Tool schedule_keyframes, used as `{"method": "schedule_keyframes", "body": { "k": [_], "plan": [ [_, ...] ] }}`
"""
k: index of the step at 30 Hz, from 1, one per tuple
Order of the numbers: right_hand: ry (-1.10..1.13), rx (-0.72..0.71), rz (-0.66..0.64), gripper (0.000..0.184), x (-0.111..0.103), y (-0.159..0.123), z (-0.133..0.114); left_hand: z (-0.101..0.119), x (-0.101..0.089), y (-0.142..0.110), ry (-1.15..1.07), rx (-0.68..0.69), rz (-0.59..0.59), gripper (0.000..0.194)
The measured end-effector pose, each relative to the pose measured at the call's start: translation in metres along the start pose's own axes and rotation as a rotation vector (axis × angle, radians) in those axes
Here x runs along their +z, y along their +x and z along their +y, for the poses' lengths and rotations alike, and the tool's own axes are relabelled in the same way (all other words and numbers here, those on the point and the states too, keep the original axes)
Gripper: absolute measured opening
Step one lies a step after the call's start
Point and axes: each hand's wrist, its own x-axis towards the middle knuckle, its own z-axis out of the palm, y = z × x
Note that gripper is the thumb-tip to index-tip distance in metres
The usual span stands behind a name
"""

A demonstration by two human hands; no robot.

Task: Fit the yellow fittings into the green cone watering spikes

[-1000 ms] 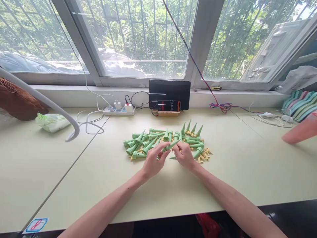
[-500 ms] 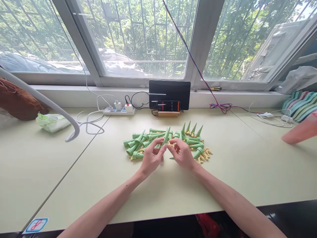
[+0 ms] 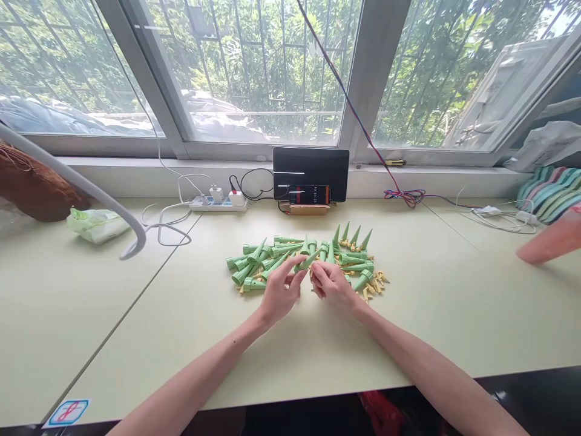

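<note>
My left hand (image 3: 282, 292) has its thumb and fingers around a light green plastic cone-shaped spike (image 3: 308, 260), which is tilted with its point up and to the right. Close beside it, my right hand (image 3: 332, 284) is closed in a pinch on a small yellow plastic piece, mostly hidden by the fingers. Around both hands lies a pile of similar green spikes (image 3: 255, 259), some with ribbed caps. Loose yellow pieces (image 3: 376, 284) are scattered at the pile's right edge. Several green spikes (image 3: 355, 235) stand points up at the back right, with yellow pieces at their bases.
A phone (image 3: 310, 194) leans on a brown stand before a dark tablet (image 3: 311, 163). A power strip (image 3: 218, 204) and white cables lie to the left, near a green plastic packet (image 3: 97, 225). Bundled red-blue wire (image 3: 405, 197) and a pink object (image 3: 551, 239) are to the right.
The green spike in my left hand has tipped from nearly upright toward the right. My right hand's fingers have curled inward and come slightly lower and closer to the left hand.
</note>
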Motion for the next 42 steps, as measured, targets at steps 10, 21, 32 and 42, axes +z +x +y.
{"method": "schedule_keyframes", "body": {
  "k": [10, 21, 32, 42],
  "plan": [
    [-0.201, -0.107, 0.124, 0.03, 0.002, -0.003, -0.01, 0.008, -0.001, 0.002, -0.129, -0.144, 0.096, 0.034],
    [-0.308, -0.242, 0.214, 0.023, 0.001, -0.001, -0.005, 0.001, -0.002, 0.002, -0.112, -0.08, 0.033, 0.034],
    [-0.242, -0.122, 0.24, 0.043, -0.002, 0.0, 0.002, -0.006, 0.004, -0.003, 0.204, 0.258, 0.017, 0.025],
    [-0.342, -0.211, 0.217, 0.026, 0.0, -0.001, -0.011, 0.008, 0.0, 0.0, 0.054, 0.001, 0.091, 0.031]
  ]
}}
